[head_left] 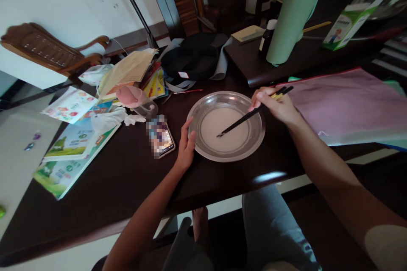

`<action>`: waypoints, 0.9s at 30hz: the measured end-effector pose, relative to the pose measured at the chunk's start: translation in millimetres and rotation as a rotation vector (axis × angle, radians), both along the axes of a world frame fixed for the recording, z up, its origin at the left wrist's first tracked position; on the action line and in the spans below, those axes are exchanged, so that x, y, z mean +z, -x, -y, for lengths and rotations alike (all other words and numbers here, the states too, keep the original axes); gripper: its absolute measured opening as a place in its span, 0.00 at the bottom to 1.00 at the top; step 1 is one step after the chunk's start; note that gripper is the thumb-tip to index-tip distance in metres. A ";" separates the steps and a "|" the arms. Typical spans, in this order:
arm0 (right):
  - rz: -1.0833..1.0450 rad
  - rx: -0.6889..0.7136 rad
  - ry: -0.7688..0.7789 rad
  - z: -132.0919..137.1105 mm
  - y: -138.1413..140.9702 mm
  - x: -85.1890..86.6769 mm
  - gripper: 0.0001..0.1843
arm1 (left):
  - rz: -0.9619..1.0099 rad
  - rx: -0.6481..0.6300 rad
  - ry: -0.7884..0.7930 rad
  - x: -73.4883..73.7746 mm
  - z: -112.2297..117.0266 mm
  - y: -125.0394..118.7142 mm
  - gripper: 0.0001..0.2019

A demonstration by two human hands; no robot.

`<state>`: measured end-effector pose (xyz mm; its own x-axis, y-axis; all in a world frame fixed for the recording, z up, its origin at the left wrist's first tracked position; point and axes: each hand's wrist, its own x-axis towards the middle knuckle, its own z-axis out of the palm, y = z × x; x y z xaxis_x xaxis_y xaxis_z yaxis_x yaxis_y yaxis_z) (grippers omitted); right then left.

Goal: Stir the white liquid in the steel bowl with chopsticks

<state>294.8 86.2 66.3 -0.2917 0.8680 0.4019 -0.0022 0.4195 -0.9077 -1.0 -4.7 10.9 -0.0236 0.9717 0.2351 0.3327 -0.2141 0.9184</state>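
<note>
A round metal dish sits on the dark wooden table, with a pale whitish liquid in its bottom. My right hand is closed around a pair of black chopsticks, whose tips dip into the liquid near the dish's middle. My left hand rests on the table with fingers together and fairly straight, pressed against the dish's left rim.
A phone lies just left of my left hand. Books and papers, a pink cup and a black bag crowd the left and back. A green cylinder and a pink folder are at right.
</note>
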 end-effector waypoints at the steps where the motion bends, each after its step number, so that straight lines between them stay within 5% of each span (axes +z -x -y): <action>1: 0.033 0.003 -0.004 0.9 1.2 0.7 0.19 | 0.004 -0.001 0.000 -0.1 0.0 0.0 0.25; 7: -0.058 -0.166 -0.037 -5.5 -2.8 -0.8 0.22 | 0.012 -0.003 0.010 -1.0 0.1 0.1 0.25; 13: 0.067 -0.037 -0.005 -0.1 0.3 1.0 0.21 | 0.003 -0.003 -0.012 -1.9 -0.4 0.4 0.25; 19: -0.062 -0.175 -0.037 -6.3 -3.0 -1.0 0.23 | 0.008 0.008 0.012 -1.1 0.3 -0.1 0.25; 27: 0.065 -0.034 0.011 0.7 0.9 2.1 0.19 | -0.004 0.006 -0.006 -0.6 -0.1 -0.2 0.25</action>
<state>293.9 85.5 68.4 -0.2874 0.8820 0.3735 0.0712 0.4086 -0.9099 -0.8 -4.7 10.3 -0.0283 0.9701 0.2410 0.3380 -0.2176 0.9156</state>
